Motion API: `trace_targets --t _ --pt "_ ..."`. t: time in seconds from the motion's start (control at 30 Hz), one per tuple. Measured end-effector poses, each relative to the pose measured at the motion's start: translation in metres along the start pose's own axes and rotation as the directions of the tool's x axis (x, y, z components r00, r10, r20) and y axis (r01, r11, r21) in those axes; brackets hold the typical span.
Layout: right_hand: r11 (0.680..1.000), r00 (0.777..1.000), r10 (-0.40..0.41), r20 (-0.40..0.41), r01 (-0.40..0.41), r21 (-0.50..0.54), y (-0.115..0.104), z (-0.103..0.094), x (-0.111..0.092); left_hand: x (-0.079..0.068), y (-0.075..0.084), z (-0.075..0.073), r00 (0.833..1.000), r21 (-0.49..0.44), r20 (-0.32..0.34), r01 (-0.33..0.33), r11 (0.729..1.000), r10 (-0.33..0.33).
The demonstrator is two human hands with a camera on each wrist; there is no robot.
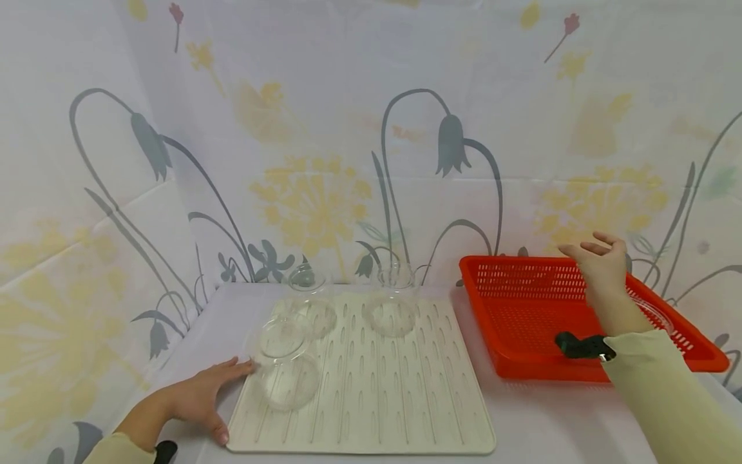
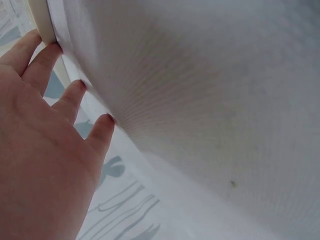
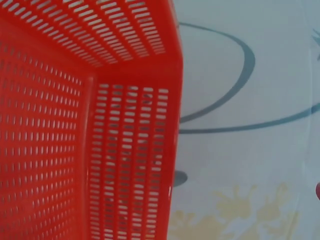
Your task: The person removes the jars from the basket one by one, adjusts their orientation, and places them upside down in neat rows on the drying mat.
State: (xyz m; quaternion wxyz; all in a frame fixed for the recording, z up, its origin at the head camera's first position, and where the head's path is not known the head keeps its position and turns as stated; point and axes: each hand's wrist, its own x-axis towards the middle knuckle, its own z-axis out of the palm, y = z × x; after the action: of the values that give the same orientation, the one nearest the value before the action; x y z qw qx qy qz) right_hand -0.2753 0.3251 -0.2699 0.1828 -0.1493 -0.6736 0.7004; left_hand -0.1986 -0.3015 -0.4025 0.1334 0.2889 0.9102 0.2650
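My left hand (image 1: 199,394) rests with spread fingers at the left edge of a cream ribbed drying mat (image 1: 400,406); the left wrist view shows its fingertips (image 2: 102,125) along a pale edge. Over a red perforated plastic basket (image 1: 522,368), my right hand (image 1: 603,270) hangs in the air, fingers loosely bent and holding nothing visible. Three clear see-through cups stand on the mat: a front-left cup (image 1: 288,383), a back-left cup (image 1: 313,317) and a back-middle cup (image 1: 390,316). Another clear rounded piece (image 1: 657,316) lies in the basket, partly hidden behind my right arm.
The basket stands to the right of the mat on a white-covered table (image 1: 556,425). A flower-patterned cloth (image 1: 348,129) hangs upright behind the table and along its left side. The basket's slotted wall (image 3: 130,160) fills the left of the right wrist view.
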Motion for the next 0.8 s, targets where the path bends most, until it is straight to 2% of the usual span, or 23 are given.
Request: trace_targets --t 0.17,0.27,0.43,0.53,0.67,0.8 --pt "0.998 0.995 0.034 -0.089 -0.030 0.047 0.001 -0.012 0.003 0.001 0.000 0.000 1.000 0.002 -0.002 0.001 1.000 -0.001" --pt "0.996 0.981 0.077 -0.175 -0.068 0.059 0.003 -0.019 0.005 0.002 -0.001 0.000 1.000 0.008 -0.004 -0.003 1.000 0.003" --pt "0.991 0.943 0.131 -0.305 -0.116 0.065 0.005 -0.033 0.009 0.002 -0.002 0.000 1.000 0.011 -0.003 -0.005 1.000 0.005" --pt "0.984 0.910 0.177 -0.375 -0.171 0.049 0.005 -0.041 0.008 0.002 -0.002 0.000 1.000 0.011 -0.004 -0.005 1.000 0.005" --pt "0.961 0.861 0.224 -0.456 -0.274 -0.045 0.006 -0.048 0.006 0.002 -0.003 0.000 1.000 0.010 -0.005 -0.008 1.000 0.008" --pt "0.936 0.844 0.208 -0.495 -0.319 -0.151 0.009 -0.052 0.003 0.001 -0.002 0.000 1.000 0.002 -0.003 -0.007 1.000 0.007"
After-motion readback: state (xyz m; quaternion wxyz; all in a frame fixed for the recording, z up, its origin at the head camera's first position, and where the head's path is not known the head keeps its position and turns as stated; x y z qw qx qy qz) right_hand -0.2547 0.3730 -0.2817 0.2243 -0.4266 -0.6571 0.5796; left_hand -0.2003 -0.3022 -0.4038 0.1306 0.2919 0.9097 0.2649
